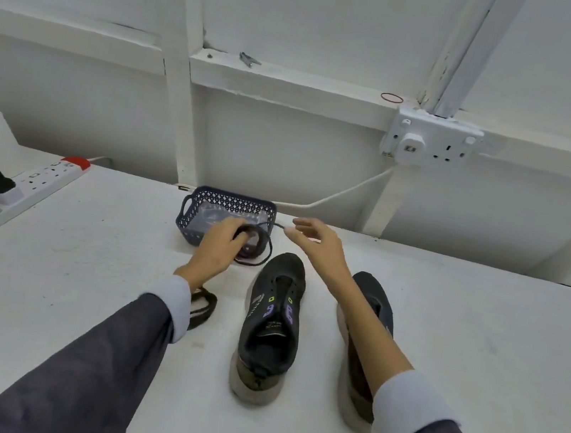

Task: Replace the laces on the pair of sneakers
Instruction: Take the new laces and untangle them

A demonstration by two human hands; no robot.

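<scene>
Gripping a coiled lace (pixel 265 250) by the basket (pixel 234 196), the left hand (pixel 219 249) curled its fingers (pixel 232 224) round it. The right hand (pixel 320 246) pinched the lace's end. Both sneakers (pixel 272 326) sat on the tabletop (pixel 77 295) just nearer.

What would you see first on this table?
The left hand holds a coiled dark lace while the right hand pinches its end, by a small blue basket. Nearer, two black sneakers stand side by side on the white table.
</scene>
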